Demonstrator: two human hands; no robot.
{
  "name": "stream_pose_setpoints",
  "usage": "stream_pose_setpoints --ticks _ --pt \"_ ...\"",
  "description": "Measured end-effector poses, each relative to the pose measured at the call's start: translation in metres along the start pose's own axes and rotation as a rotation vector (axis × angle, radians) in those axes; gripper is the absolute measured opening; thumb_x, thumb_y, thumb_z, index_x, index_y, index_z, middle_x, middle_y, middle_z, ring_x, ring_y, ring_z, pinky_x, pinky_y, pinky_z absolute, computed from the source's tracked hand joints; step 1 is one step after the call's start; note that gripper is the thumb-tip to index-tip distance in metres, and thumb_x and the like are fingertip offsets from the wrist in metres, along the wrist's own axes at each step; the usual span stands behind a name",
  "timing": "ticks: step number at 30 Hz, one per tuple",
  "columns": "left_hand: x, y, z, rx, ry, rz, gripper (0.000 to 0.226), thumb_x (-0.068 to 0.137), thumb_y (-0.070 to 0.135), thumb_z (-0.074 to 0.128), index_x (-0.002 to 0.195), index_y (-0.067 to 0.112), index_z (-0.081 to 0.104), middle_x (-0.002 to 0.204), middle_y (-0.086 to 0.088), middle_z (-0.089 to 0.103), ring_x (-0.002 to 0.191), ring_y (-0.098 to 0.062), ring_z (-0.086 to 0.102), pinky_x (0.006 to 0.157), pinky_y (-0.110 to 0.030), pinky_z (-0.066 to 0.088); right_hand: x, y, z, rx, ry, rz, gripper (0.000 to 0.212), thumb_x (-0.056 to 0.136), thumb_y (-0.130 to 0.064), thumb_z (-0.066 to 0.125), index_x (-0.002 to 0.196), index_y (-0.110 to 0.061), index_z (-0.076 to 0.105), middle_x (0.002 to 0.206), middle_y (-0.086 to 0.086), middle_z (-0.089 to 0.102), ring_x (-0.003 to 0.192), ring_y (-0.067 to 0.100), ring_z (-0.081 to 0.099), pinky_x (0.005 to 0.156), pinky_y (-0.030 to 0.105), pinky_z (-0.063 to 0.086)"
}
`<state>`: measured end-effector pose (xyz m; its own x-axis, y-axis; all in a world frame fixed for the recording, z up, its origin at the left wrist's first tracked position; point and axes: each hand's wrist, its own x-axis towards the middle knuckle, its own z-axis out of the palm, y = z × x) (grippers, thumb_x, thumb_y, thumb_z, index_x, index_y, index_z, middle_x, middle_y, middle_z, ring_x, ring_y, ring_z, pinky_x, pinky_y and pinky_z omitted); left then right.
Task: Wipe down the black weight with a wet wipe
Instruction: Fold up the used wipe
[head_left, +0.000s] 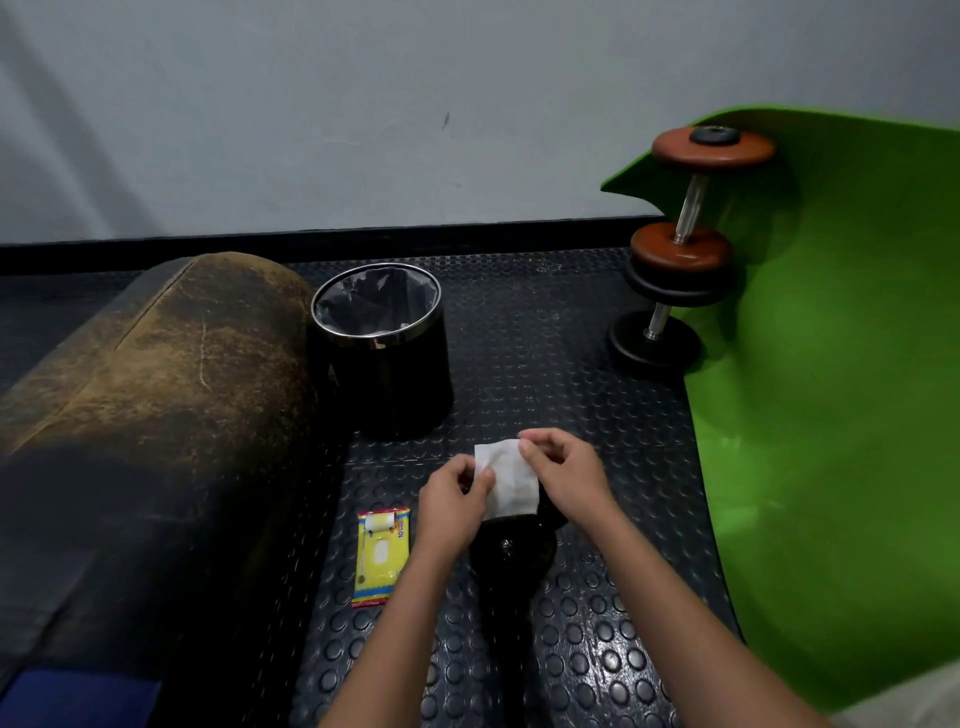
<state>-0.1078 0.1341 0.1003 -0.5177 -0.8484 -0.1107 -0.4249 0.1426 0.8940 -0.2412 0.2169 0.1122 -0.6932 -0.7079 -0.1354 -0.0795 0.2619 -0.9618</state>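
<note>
Head view, looking down at a dark rubber floor mat (571, 415) studded with raised round dots that catch the light. Along its left edge lies a long padded bench (145, 395) of cracked, worn leather, brown where the surface has rubbed away. Just beside the bench stands a round black waste bin (389, 374) with a shiny metal rim and a dark plastic liner. A smooth bright green mat (841, 415) covers the right edge, its far end curling up against the grey wall. On its inner edge sit a dumbbell with rust-brown plates (693, 208) and a smaller black dumbbell (657, 332), both with chrome bars. Near the front edge, the black weight (511, 551) is rounded, glossy and hard to make out in shadow. Directly above it both hands hold a thin white wet wipe (506, 478), spread flat: the left hand (449, 499) pinches its left edge, the right hand (566, 473) pinches its top right corner. A yellow wipes packet (380, 556) lies flat just left of the weight.
</note>
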Motion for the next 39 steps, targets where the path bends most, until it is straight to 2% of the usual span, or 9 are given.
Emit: stream_pose_setpoints --ticks 3,9,14,17,21,27,33,36,39 --pt "0.004 0.002 -0.001 -0.026 0.064 0.005 0.005 0.089 0.025 0.062 0.087 0.025 0.066 0.077 0.010 0.068 0.070 -0.005 0.062 0.061 -0.017 0.043 0.005 0.001 0.000 -0.094 0.004 0.010 0.011 0.093 -0.022 0.064 0.096 -0.030 0.072 0.088 -0.012 0.073 0.086 0.004 0.069 0.072 0.015 0.050" --pt "0.050 -0.001 -0.014 -0.026 0.101 -0.018 0.005 0.089 0.023 0.062 0.086 0.023 0.065 0.079 0.007 0.067 0.073 -0.012 0.061 0.068 -0.027 0.048 0.038 0.001 0.003 -0.348 -0.034 0.044 0.019 0.093 -0.018 0.059 0.098 -0.029 0.073 0.088 -0.012 0.070 0.079 0.003 0.064 0.061 0.012 0.041" --pt "0.111 -0.010 -0.018 0.066 0.089 -0.043 0.007 0.090 0.022 0.061 0.084 0.023 0.065 0.074 0.011 0.063 0.068 -0.005 0.057 0.058 -0.018 0.039 0.093 0.013 0.010 -0.476 -0.193 0.112 0.017 0.090 -0.018 0.061 0.091 -0.027 0.076 0.083 -0.010 0.069 0.073 0.006 0.060 0.066 0.019 0.044" --pt "0.141 -0.009 -0.017 0.115 0.062 -0.050 0.010 0.091 0.022 0.059 0.082 0.024 0.064 0.072 0.012 0.062 0.066 -0.004 0.055 0.056 -0.017 0.036 0.120 0.019 0.016 -0.489 -0.229 0.152 0.019 0.089 -0.017 0.060 0.089 -0.025 0.077 0.083 -0.011 0.071 0.063 0.003 0.058 0.055 0.015 0.042" --pt "0.161 0.010 -0.028 0.102 0.056 -0.074 0.013 0.092 0.022 0.056 0.081 0.022 0.064 0.071 0.009 0.061 0.067 -0.005 0.053 0.060 -0.016 0.039 0.140 0.011 0.019 -0.554 -0.277 0.208 0.017 0.091 -0.018 0.059 0.090 -0.028 0.073 0.093 -0.010 0.071 0.073 0.007 0.063 0.061 0.022 0.047" --pt "0.178 0.078 -0.097 0.188 0.092 -0.128 0.014 0.092 0.023 0.055 0.084 0.016 0.064 0.074 0.001 0.064 0.070 -0.013 0.055 0.062 -0.025 0.040 0.138 -0.068 0.022 -0.592 -0.325 0.301 0.016 0.091 -0.017 0.057 0.094 -0.028 0.069 0.089 -0.008 0.068 0.066 0.010 0.061 0.060 0.028 0.051" --pt "0.205 0.168 -0.178 0.259 0.176 -0.199 0.014 0.092 0.023 0.055 0.089 0.015 0.066 0.078 0.002 0.064 0.077 -0.017 0.058 0.070 -0.024 0.037 0.137 -0.185 0.022 -0.566 -0.358 0.394 0.018 0.087 -0.021 0.055 0.093 -0.033 0.067 0.097 -0.009 0.067 0.079 0.016 0.066 0.078 0.037 0.059" --pt "0.221 0.209 -0.205 0.235 0.168 -0.279 0.015 0.094 0.023 0.054 0.092 0.013 0.066 0.082 0.001 0.063 0.080 -0.018 0.057 0.073 -0.024 0.037 0.132 -0.240 0.019 -0.573 -0.358 0.434 0.020 0.089 -0.017 0.055 0.093 -0.033 0.067 0.099 -0.011 0.068 0.074 0.011 0.063 0.067 0.031 0.055" --pt "0.241 0.236 -0.219 0.210 0.119 -0.337 0.014 0.095 0.021 0.052 0.094 0.014 0.064 0.083 0.000 0.061 0.081 -0.018 0.054 0.074 -0.025 0.036 0.136 -0.279 0.017 -0.536 -0.362 0.468 0.024 0.091 -0.012 0.053 0.095 -0.031 0.068 0.101 -0.008 0.070 0.060 0.006 0.055 0.052 0.019 0.041"
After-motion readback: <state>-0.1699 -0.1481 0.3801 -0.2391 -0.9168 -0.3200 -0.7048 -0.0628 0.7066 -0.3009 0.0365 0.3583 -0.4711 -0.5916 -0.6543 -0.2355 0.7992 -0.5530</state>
